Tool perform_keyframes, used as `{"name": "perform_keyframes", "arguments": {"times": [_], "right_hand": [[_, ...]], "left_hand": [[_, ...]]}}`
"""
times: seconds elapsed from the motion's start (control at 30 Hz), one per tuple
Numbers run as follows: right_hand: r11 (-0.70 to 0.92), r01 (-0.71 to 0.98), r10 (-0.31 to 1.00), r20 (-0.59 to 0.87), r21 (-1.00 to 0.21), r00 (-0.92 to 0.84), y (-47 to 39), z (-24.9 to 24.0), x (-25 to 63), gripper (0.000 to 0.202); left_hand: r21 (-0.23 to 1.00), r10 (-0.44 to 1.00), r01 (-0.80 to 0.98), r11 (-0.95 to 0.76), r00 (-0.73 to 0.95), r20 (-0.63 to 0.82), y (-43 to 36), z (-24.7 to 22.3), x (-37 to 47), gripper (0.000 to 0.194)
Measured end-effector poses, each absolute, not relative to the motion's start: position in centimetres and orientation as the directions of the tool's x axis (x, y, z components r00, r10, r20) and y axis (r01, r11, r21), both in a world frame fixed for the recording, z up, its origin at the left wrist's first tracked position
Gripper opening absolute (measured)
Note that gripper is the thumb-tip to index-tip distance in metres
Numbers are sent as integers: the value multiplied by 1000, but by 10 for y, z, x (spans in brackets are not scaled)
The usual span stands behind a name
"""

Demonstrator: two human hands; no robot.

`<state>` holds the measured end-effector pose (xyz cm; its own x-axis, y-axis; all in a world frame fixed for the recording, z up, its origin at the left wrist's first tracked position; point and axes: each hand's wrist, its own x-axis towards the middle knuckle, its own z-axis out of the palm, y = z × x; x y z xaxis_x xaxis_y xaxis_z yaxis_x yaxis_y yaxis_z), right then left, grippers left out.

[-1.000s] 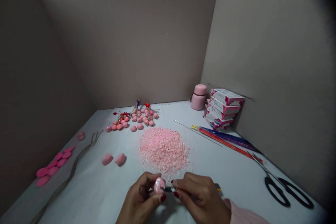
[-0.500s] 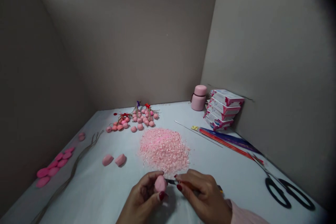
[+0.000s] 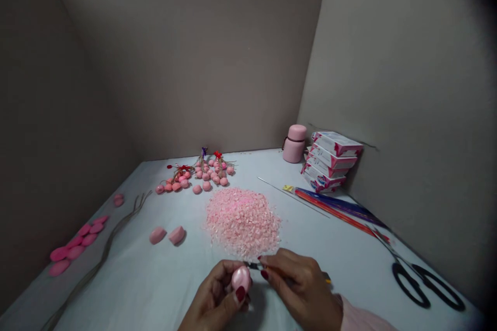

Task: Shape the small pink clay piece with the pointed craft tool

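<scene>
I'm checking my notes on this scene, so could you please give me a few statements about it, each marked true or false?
1. The left hand holds a pink piece. True.
2. The right hand grips the scissors. False: it grips a dark-tipped tool; the scissors lie farther right.
3. A heap of pink flakes lies beyond the hands. True.
4. The flask stands on the boxes. False: it stands left of them.
</scene>
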<state>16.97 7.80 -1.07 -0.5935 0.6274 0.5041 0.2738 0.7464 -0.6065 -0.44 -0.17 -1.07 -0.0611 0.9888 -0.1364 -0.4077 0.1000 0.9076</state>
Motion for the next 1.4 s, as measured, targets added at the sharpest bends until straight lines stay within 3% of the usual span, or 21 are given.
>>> {"name": "perform_keyframes", "arguments": {"times": [0.2, 0.37, 0.6, 0.8, 1.0, 1.13, 1.3, 1.4], "right_hand": [[746, 214, 598, 493, -630, -632, 73, -10, 169, 20], [750, 226, 593, 482, -622, -645, 72, -7, 169, 21], [664, 242, 699, 472, -708, -538, 79, -10, 170, 18], [745, 177, 589, 511, -643, -625, 71, -8, 167, 20], [768, 197, 575, 519, -610, -633, 70, -6, 167, 22], [748, 251, 616, 503, -614, -607, 74, -9, 168, 22], [615, 291, 747, 424, -733, -512, 82, -12, 170, 19], [648, 253, 712, 455, -718, -535, 79, -11, 169, 17]], "left_hand": [[870, 970, -472, 141, -108, -216, -3, -5, -3, 31], [888, 981, -440, 133, -69, -181, -3, -5, -3, 28], [856, 985, -499, 135, -29, -172, -3, -9, -3, 31], [807, 981, -569, 155, -11, -196, -2, -9, -3, 25], [778, 976, -599, 191, 32, -214, -1, -12, -3, 24], [799, 976, -570, 193, 28, -216, -1, -9, -4, 26], [834, 987, -534, 143, 10, -162, -2, -6, -2, 29], [848, 984, -514, 130, -37, -173, -1, -9, -3, 28]]}}
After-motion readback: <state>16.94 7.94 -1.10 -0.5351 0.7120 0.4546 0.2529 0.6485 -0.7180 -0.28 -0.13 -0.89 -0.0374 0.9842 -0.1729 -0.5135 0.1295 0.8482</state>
